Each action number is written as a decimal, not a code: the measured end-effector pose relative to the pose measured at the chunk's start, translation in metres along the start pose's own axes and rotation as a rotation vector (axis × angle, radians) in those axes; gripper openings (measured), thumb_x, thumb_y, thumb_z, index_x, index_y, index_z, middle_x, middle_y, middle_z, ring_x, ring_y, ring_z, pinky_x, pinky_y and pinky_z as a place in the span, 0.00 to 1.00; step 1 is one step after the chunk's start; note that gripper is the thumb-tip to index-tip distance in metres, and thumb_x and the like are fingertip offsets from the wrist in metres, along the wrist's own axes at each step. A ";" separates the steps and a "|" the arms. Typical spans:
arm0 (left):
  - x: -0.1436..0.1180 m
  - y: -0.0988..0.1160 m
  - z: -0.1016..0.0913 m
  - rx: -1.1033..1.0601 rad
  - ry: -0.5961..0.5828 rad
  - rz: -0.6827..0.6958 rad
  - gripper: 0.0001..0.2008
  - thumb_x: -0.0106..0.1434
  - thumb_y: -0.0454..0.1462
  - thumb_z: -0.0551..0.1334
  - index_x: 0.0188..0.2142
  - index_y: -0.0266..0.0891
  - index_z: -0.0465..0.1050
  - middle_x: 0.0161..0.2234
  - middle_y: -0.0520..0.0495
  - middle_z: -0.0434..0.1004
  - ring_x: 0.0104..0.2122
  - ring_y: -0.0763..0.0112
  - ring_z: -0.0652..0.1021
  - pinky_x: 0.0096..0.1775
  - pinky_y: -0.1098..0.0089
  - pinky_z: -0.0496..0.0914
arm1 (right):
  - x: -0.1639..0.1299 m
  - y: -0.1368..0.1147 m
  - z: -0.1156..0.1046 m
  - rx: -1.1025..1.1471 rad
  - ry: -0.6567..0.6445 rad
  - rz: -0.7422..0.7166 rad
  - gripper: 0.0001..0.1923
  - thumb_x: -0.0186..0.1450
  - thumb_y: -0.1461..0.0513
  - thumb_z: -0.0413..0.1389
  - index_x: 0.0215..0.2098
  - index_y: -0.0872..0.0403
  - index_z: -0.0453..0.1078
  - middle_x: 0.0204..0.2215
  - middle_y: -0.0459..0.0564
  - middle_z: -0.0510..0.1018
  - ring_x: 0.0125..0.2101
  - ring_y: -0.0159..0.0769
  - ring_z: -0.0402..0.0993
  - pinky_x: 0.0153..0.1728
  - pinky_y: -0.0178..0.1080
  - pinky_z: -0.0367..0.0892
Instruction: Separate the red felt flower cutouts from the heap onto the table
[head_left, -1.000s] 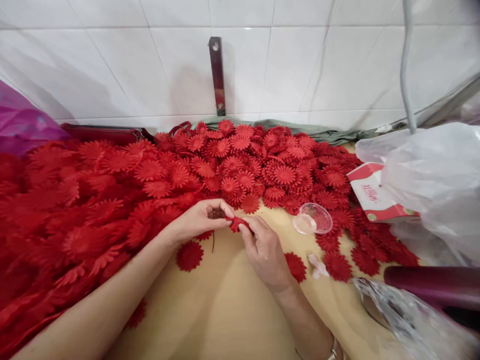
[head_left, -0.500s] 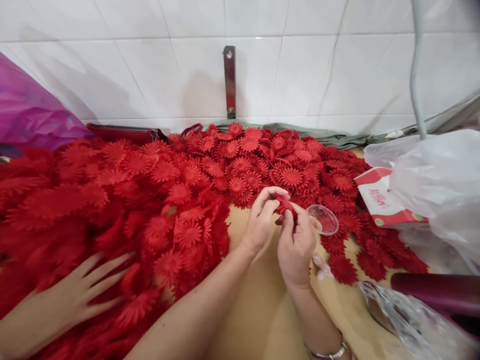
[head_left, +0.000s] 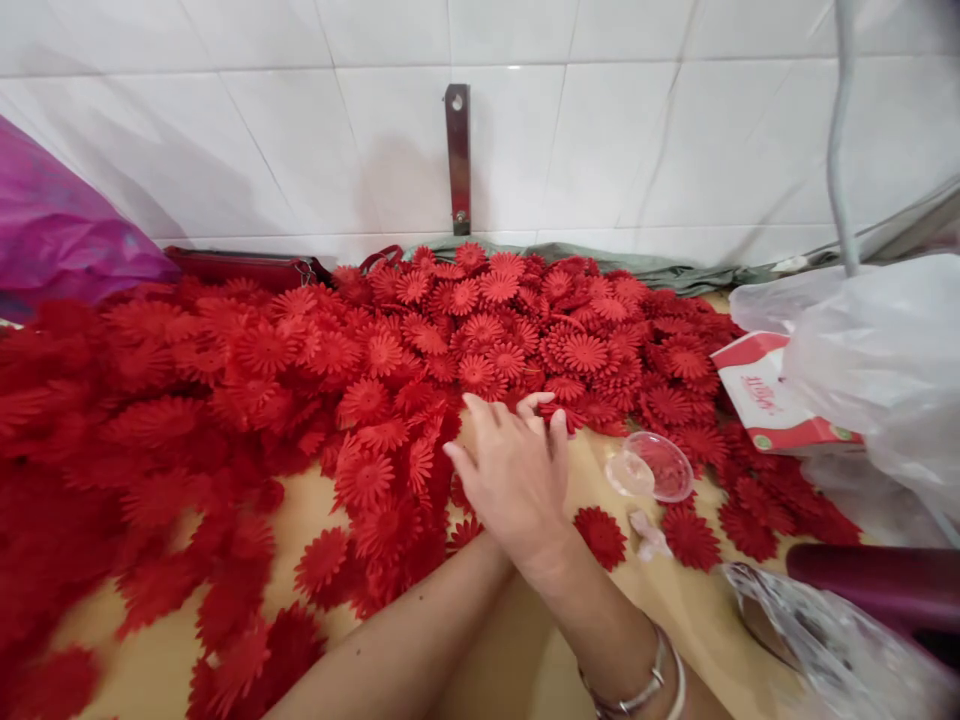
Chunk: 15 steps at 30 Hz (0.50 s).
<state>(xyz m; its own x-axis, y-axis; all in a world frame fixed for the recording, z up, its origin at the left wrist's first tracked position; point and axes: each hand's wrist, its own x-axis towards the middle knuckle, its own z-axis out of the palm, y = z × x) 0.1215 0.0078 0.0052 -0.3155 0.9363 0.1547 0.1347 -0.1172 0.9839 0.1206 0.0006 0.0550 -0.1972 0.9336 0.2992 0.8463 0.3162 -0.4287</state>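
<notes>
At the pile's edge, your right hand (head_left: 517, 480) lies open, fingers spread.
It covers your left hand; I cannot tell its grip. Red flowers (head_left: 480, 330) touch your fingertips (head_left: 559, 420).

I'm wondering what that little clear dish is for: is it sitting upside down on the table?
No: the clear dish lies tilted with its open side showing, beside the red flowers.

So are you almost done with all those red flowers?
Not nearly. The heap of red flowers covers most of the table, spread flat along the wall. The right hand lies flat at the heap's edge, hiding the left hand. Loose flowers lie scattered in front.
</notes>
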 end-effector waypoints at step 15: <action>0.034 -0.004 0.017 0.018 -0.098 0.152 0.10 0.70 0.43 0.58 0.48 0.44 0.69 0.46 0.40 0.77 0.46 0.58 0.78 0.51 0.56 0.73 | 0.002 -0.101 0.022 0.159 -0.753 -0.563 0.11 0.70 0.61 0.53 0.46 0.50 0.75 0.42 0.52 0.79 0.42 0.44 0.78 0.46 0.50 0.72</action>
<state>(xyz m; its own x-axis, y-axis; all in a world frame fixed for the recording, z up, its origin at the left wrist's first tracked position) 0.1265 0.0463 0.0047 -0.1970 0.9362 0.2911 0.1906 -0.2547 0.9481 0.0235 -0.0261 0.0803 -0.8689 0.4835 -0.1064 0.4637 0.7196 -0.5169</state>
